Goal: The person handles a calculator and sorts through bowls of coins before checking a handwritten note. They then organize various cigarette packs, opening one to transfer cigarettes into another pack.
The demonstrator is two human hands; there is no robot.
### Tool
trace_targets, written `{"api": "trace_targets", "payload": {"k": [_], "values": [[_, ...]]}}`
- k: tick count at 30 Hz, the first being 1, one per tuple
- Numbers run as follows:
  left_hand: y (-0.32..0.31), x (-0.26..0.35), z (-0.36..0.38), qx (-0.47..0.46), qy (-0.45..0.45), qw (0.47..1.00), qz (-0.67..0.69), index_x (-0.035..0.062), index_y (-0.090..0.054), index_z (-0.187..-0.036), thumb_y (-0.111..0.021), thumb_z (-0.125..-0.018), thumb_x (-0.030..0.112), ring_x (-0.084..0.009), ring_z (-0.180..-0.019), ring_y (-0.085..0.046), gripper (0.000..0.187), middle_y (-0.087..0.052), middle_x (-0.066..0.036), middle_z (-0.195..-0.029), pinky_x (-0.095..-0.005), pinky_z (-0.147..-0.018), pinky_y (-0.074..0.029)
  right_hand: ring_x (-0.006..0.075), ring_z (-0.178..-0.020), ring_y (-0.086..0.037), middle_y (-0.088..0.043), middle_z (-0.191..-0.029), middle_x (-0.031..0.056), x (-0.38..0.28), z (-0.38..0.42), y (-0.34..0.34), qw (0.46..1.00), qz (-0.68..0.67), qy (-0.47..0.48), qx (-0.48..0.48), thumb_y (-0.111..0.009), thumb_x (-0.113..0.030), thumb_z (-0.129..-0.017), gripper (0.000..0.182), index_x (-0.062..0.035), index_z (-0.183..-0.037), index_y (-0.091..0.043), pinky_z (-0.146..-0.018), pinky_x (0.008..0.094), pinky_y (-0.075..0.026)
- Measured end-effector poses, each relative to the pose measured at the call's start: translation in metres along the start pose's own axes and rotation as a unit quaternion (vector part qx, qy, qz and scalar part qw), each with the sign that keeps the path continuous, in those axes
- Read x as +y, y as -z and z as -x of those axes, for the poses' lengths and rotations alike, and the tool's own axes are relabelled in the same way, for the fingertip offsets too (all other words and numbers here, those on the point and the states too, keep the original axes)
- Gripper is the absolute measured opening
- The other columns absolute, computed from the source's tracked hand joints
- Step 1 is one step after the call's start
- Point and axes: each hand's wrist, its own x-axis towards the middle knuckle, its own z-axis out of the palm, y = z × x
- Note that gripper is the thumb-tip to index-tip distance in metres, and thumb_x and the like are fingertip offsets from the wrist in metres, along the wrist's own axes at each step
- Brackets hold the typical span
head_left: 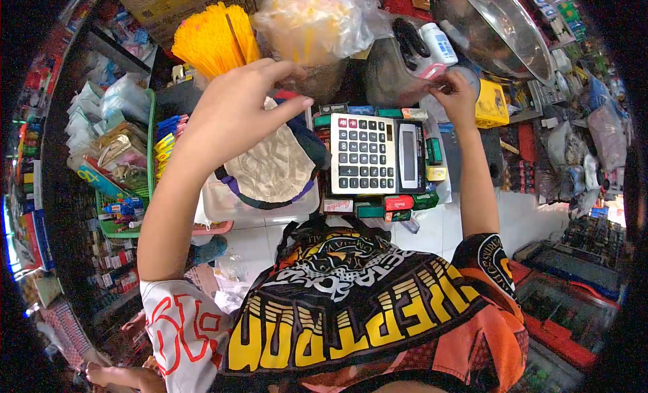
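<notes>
My left hand (250,106) hangs over a beige cloth piece (273,160) with dark green and purple edging, its thumb and fingers apart and nothing between them. The cloth lies on a clear plastic box (263,205). At the back right, my right hand (455,94) has its fingertips pinched together by a pink piece (432,71) at the rim of a translucent container (391,75); I cannot tell what is in the pinch. A white bottle (439,44) and a black coiled cord (409,38) are by that container. Between my arms sits a large calculator (364,153).
Small boxes, one of them red (399,202), line the calculator. Yellow strips (214,38) and a plastic-wrapped bundle (310,21) stand at the back. A green basket (150,156) of packets is at left. A metal basin (499,28) and yellow box (491,102) stand at right.
</notes>
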Motion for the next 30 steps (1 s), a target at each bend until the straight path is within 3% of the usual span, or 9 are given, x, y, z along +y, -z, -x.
{"api": "trace_targets", "payload": {"k": [6,9,11,13,15,18,22,27,30], "values": [[-0.003,-0.008,-0.007,-0.002,0.045,0.996,-0.072,0.0019,-0.059,-0.094,-0.060,-0.077,0.028,-0.0291,-0.087,-0.057,0.031,-0.060,-0.014,-0.092,-0.0346,-0.077,-0.044,0.0222,-0.072,-0.058,-0.058,-0.078,0.0106,-0.026,0.005,0.007,0.998,0.066,0.003,0.006,-0.071,-0.007,-0.060,0.029,-0.0032,-0.086,-0.060,-0.059,0.0312,-0.046],[-0.004,-0.014,-0.013,0.019,0.070,0.992,-0.102,0.0024,-0.060,-0.091,-0.059,-0.077,0.029,-0.0299,-0.086,-0.057,0.030,-0.060,-0.013,-0.091,-0.0353,-0.075,-0.044,0.0235,-0.074,-0.058,-0.058,-0.081,0.0108,-0.081,0.017,0.010,0.989,0.009,-0.074,0.125,-0.070,-0.011,-0.065,0.026,-0.0049,-0.089,-0.061,-0.063,0.0331,-0.046],[-0.003,-0.019,-0.014,0.075,0.052,0.987,-0.132,0.0026,-0.060,-0.091,-0.059,-0.077,0.030,-0.0295,-0.084,-0.058,0.031,-0.060,-0.014,-0.089,-0.0363,-0.074,-0.045,0.0249,-0.079,-0.058,-0.059,-0.086,0.0109,-0.100,0.022,-0.001,0.988,-0.076,-0.108,0.076,-0.067,-0.014,-0.070,0.023,-0.0066,-0.091,-0.061,-0.067,0.0343,-0.046],[0.002,-0.020,-0.014,0.112,0.039,0.984,-0.135,0.0022,-0.060,-0.089,-0.060,-0.077,0.030,-0.0280,-0.083,-0.059,0.030,-0.060,-0.014,-0.087,-0.0352,-0.072,-0.045,0.0271,-0.082,-0.058,-0.059,-0.093,0.0112,-0.118,0.007,-0.019,0.992,-0.090,0.043,-0.079,-0.064,-0.015,-0.073,0.022,-0.0082,-0.093,-0.061,-0.071,0.0348,-0.047],[0.008,-0.024,-0.012,0.151,0.025,0.978,-0.138,0.0018,-0.060,-0.088,-0.061,-0.077,0.030,-0.0264,-0.081,-0.060,0.030,-0.061,-0.014,-0.085,-0.0341,-0.071,-0.046,0.0180,-0.072,-0.058,-0.058,-0.099,0.0098,-0.122,-0.009,-0.056,0.981,-0.103,0.112,-0.122,-0.060,-0.014,-0.076,0.026,-0.0105,-0.102,-0.059,-0.061,0.0259,-0.046],[0.024,-0.040,-0.002,0.241,0.053,0.960,-0.134,0.0002,-0.059,-0.083,-0.062,-0.077,0.030,-0.0212,-0.070,-0.060,0.030,-0.060,-0.013,-0.077,-0.0308,-0.065,-0.046,0.0287,-0.088,-0.057,-0.057,-0.104,0.0139,-0.122,-0.030,-0.105,0.973,-0.006,0.140,-0.185,-0.059,-0.018,-0.075,0.034,-0.0125,-0.109,-0.055,-0.075,0.0355,-0.047],[0.043,-0.077,0.023,0.278,0.265,0.914,-0.133,0.0014,-0.060,-0.074,-0.061,-0.076,0.034,-0.0261,-0.059,-0.057,0.033,-0.058,-0.014,-0.064,-0.0325,-0.055,-0.043,0.0301,-0.092,-0.056,-0.056,-0.105,0.0147,-0.124,-0.036,-0.145,0.963,0.049,0.130,-0.231,-0.059,-0.021,-0.074,0.044,-0.0108,-0.115,-0.050,-0.078,0.0384,-0.046],[-0.003,-0.220,0.044,0.296,0.272,0.912,0.085,-0.0003,-0.059,-0.089,-0.059,-0.078,0.035,-0.0175,-0.056,-0.058,0.037,-0.058,-0.010,-0.063,-0.0300,-0.051,-0.043,0.0308,-0.078,-0.059,-0.060,-0.088,0.0156,-0.113,-0.049,-0.156,0.959,0.048,0.164,-0.224,-0.059,-0.025,-0.073,0.029,-0.0124,-0.100,-0.061,-0.069,0.0405,-0.048],[-0.018,-0.209,0.040,0.113,0.351,0.898,0.240,-0.0014,-0.054,-0.101,-0.059,-0.078,0.037,-0.0181,-0.053,-0.059,0.045,-0.059,-0.010,-0.066,-0.0270,-0.047,-0.045,0.0310,-0.077,-0.059,-0.061,-0.083,0.0147,-0.092,-0.051,-0.142,0.944,0.093,0.182,-0.258,-0.059,-0.027,-0.074,0.024,-0.0134,-0.094,-0.062,-0.070,0.0404,-0.048]]}}
